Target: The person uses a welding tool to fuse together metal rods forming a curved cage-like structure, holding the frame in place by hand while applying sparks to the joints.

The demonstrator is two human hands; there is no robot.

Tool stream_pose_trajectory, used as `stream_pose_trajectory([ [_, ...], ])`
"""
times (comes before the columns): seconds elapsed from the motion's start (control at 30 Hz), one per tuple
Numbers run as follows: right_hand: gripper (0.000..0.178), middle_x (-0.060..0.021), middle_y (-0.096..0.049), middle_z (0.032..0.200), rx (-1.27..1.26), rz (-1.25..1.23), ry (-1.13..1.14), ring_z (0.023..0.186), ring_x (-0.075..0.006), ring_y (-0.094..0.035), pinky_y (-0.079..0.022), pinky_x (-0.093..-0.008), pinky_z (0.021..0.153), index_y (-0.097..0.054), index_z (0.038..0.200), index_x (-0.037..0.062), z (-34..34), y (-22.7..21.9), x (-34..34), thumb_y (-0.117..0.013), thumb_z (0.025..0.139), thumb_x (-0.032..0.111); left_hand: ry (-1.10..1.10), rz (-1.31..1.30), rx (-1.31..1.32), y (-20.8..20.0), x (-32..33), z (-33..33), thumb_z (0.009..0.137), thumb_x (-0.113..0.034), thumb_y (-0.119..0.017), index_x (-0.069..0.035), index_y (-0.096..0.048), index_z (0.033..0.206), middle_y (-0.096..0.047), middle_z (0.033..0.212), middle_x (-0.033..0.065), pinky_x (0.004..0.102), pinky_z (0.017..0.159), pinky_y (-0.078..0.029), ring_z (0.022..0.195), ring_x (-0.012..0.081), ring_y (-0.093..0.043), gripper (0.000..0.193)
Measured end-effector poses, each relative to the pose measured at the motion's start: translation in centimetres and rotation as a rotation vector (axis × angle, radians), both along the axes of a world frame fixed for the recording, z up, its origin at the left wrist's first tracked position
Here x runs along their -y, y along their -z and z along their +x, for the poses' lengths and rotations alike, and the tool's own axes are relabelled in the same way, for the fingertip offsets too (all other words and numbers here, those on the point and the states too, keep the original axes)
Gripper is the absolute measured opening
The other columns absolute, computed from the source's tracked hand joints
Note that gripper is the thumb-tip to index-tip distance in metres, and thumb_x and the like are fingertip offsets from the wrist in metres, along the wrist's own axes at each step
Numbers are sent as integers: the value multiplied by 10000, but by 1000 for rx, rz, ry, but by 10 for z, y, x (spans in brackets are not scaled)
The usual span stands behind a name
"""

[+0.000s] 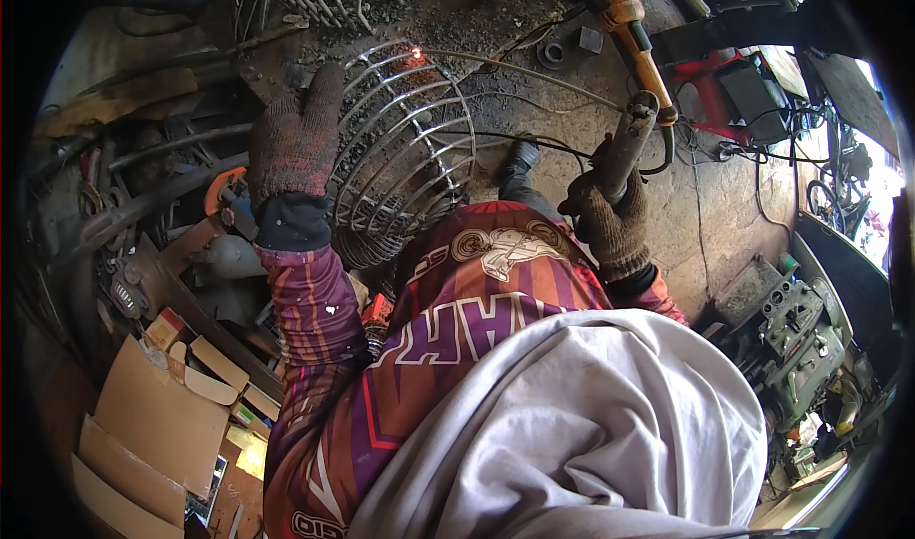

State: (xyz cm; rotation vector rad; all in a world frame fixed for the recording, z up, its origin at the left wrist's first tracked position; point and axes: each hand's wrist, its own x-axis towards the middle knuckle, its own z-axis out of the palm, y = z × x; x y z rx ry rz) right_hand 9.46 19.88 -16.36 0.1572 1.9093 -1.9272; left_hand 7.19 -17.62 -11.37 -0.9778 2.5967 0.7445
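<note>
A welding electrode holder (pixel 626 143), a worn grey-brown tube, is gripped in my gloved right hand (pixel 615 220). From its head a long thin welding rod (pixel 534 74) runs left to a glowing orange spot on the rim of a round wire cage (pixel 405 124). The cage is made of shiny curved metal bars joined by cross rods and narrows toward my lap. Against its left side is my left hand (pixel 294 143), in a brown knitted glove with a dark cuff. The thumb points away from me; the other fingers bend out of sight, so their grip is hidden.
An orange power tool (pixel 624 24) lies beyond my right hand, with cables nearby. Loose metal rods (pixel 310 3) are at the far left. A red-and-black machine (pixel 734 96) and a green-grey machine (pixel 801 334) stand right. Cardboard boxes (pixel 157 415) sit at lower left.
</note>
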Motion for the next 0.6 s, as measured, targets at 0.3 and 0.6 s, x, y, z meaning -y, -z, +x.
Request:
stream_pose_trajectory([
  [0.3,497,-85,-685,871,-18,22,-20,759,-167,-672,-548,-308,699,-513,1188,-22,-2,-2,1,-754,892,297,-48,-52,-57,12,1,5,890,-760,-488,-88,-647,1259,-668,1140,290,544,919,-489,1086,501,-615,782],
  [0.6,459,-87,-686,875,7,25,-11,774,-174,-683,-552,-313,710,-523,1164,-16,-2,-1,0,-755,893,273,-51,1,-2,7,3,3,881,-769,-495,-78,-670,1210,-675,1084,287,556,885,-482,1054,501,-620,785],
])
